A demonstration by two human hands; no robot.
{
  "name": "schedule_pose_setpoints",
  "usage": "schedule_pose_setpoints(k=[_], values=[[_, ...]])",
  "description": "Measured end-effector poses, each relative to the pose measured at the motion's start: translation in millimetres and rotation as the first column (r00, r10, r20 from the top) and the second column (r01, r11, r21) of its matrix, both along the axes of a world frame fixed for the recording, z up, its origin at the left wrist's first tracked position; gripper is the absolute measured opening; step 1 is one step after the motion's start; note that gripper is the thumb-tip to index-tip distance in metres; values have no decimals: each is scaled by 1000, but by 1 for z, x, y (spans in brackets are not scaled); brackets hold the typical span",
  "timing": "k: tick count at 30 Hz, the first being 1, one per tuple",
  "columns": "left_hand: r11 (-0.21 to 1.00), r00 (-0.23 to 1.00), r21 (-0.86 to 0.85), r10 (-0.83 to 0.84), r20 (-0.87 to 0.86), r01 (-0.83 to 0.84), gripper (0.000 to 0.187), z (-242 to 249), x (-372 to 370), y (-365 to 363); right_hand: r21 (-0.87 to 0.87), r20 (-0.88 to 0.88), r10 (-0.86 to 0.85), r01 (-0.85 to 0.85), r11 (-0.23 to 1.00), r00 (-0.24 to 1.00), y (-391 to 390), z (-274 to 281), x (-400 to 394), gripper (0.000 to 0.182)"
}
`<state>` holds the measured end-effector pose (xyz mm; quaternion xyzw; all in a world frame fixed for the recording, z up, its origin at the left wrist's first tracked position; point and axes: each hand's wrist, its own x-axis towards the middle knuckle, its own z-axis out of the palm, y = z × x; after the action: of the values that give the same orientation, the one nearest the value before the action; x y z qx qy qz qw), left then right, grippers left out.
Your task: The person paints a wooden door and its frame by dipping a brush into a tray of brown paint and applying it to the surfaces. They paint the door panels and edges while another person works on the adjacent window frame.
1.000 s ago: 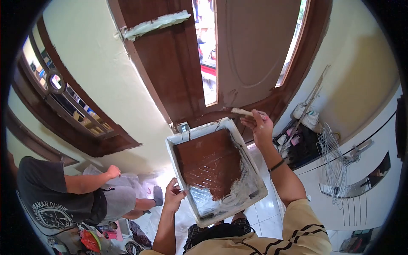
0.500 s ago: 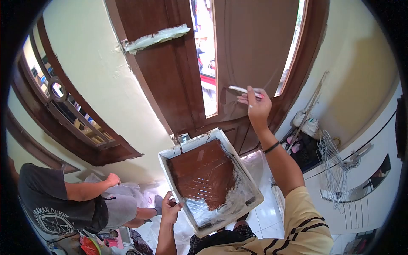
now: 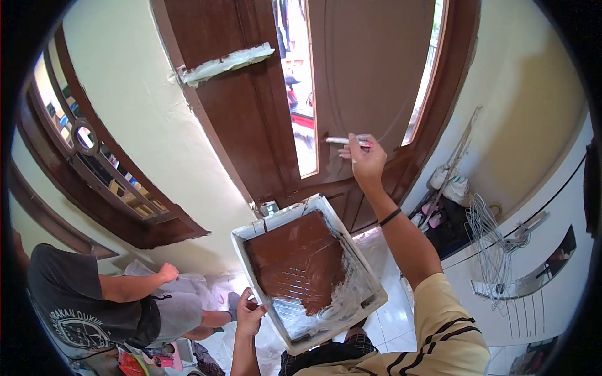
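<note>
My right hand (image 3: 369, 158) is closed around a paintbrush (image 3: 340, 141) with a pale handle, its tip against or very near the brown door panel (image 3: 376, 69) beside the narrow glass strip. In my left hand (image 3: 251, 315) is the left edge of a white rectangular paint tray (image 3: 360, 258), held in front of my body. Brown paint (image 3: 301, 250) covers much of the tray's inside, and clear plastic lining shows at its lower and right parts. The thumb and fingers grip the rim; some are hidden beneath it.
At the left stands another person (image 3: 94, 294) in a dark shirt. White-smeared wrapping (image 3: 229, 64) covers a crosspiece on the door. A wire bundle (image 3: 492, 241) hangs by a white surface at right, near a stick (image 3: 461, 150) and bags. Plastic sheeting (image 3: 260, 351) lies on the tiles.
My right hand and the brush have moved left and slightly down, toward the panel's glass edge. The view has shifted a little. My left hand still holds the tray.
</note>
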<state>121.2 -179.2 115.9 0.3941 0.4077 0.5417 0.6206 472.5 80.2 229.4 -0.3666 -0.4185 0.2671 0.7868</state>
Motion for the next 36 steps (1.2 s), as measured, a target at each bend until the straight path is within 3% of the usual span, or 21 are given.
schedule_pose_setpoints(k=[4, 7, 10, 17, 23, 26, 31, 34, 36], values=[[1000, 1000, 4, 7, 3, -7, 35, 5, 3, -1, -2, 4, -25, 25, 1000, 1000, -23, -1, 1, 23], [1000, 1000, -2, 12, 2, -12, 36, 3, 3, -1, -210, 203, -21, 64, 976, 979, -19, -33, 1, 25], [1000, 1000, 3, 21, 10, -21, 36, 2, 4, -1, -231, 274, -17, 83, 969, 962, -7, -40, -4, 26], [1000, 1000, 12, 21, 14, -22, 38, 5, 3, -5, 103, -75, 3, 5, 995, 997, -4, 12, 6, 19], [999, 999, 20, 38, 23, -38, 37, 5, 5, -6, -193, 242, -11, 59, 979, 970, -18, -33, -3, 26], [998, 998, 36, 47, 29, -48, 37, 10, 8, -7, -172, 345, -71, 137, 975, 936, -2, -29, -8, 27], [999, 999, 36, 23, 26, -23, 37, 11, 6, -7, 90, 13, -10, 9, 996, 1000, -6, 36, -4, 23], [999, 1000, 43, 22, 21, -23, 37, 7, 4, -9, 62, 17, -55, 54, 997, 998, -20, 37, -3, 23], [999, 999, 34, 27, 25, -28, 37, 7, 6, -10, -79, 209, -85, 103, 992, 974, -24, 17, -4, 23]])
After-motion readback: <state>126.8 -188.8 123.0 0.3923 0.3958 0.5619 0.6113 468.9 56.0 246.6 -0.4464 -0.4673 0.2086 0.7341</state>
